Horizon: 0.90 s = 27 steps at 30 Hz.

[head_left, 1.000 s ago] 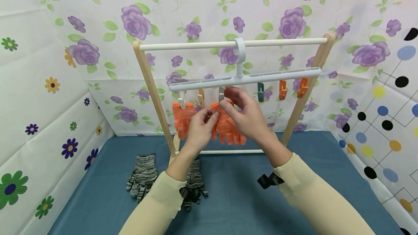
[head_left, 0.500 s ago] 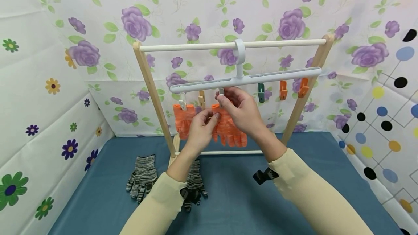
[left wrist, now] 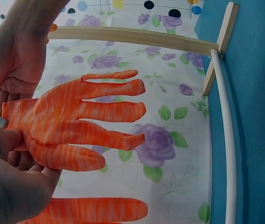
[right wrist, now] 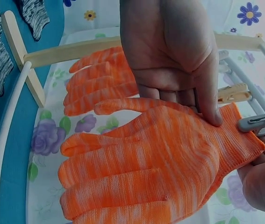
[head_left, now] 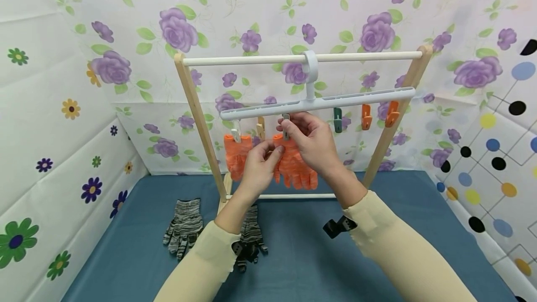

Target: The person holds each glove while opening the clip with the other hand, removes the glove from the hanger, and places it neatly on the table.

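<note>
An orange knit glove (right wrist: pixel 137 163) hangs fingers down under the white hanger (head_left: pixel 335 102). My left hand (head_left: pixel 259 164) pinches the cuff's edge between thumb and fingers. A grey clothespin (right wrist: pixel 255 122) sits over the cuff in the right wrist view. My right hand (head_left: pixel 313 141) holds that clothespin, its thumb at the upper part and other fingers behind. In the left wrist view the glove (left wrist: pixel 81 121) lies flat, its fingers spread. A second orange glove (head_left: pixel 237 155) hangs to the left from a white clothespin (head_left: pixel 236 132).
A wooden rack with a white top rail (head_left: pixel 251 60) carries the hanger. A beige clothespin (head_left: pixel 260 128), a green one (head_left: pixel 337 120) and two orange ones (head_left: pixel 366 116) hang from the hanger. Two grey striped gloves (head_left: pixel 184 225) lie on the blue tabletop (head_left: pixel 302 255), one partly behind the left forearm.
My right thumb has shifted up along the grey clothespin, whose lower end now shows over the cuff. The left hand stays at the cuff.
</note>
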### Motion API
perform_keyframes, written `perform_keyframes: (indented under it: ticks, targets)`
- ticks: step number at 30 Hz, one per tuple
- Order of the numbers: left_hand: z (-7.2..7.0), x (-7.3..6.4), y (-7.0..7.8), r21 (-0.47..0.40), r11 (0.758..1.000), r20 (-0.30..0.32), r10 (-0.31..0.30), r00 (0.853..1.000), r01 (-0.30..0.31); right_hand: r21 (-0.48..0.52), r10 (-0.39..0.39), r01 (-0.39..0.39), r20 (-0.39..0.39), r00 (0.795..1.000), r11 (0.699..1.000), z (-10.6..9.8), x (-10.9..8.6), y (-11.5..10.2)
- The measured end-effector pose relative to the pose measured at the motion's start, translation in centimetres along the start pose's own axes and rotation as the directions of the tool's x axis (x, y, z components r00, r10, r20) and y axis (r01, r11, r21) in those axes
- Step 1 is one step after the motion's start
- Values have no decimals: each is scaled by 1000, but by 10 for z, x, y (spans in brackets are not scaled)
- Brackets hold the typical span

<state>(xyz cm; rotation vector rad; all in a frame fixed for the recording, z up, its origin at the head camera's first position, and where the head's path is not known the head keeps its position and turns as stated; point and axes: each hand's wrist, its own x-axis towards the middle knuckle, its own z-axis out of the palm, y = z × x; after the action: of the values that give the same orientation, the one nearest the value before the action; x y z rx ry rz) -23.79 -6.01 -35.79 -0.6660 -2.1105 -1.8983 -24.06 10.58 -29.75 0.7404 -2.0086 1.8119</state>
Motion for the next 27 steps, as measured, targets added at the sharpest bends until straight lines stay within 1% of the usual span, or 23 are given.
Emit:
perform_keyframes:
  ticks: [6,8,15,21,27]
  targets:
    - [1,0,-2,9,1000,-2,0,1000,0,-14,11,-12,-27,1000,1000,0,0,-1]
    - [0,-2,-4,13,1000,0,-9,1000,9,-14,16,-17,-33,999,1000,1,0,-1]
    - [-2,-11,-9,8,999,29,-33,999,33,2,27,-27,-42,999,1000,2,0,-1]
    - [-2,-19,-15,15,998,21,-58,998,58,-1,10,-11,-48,999,1000,1,1,0]
    - [-1,-26,-20,14,997,26,-77,997,77,-13,1,-2,-47,999,1000,0,2,3]
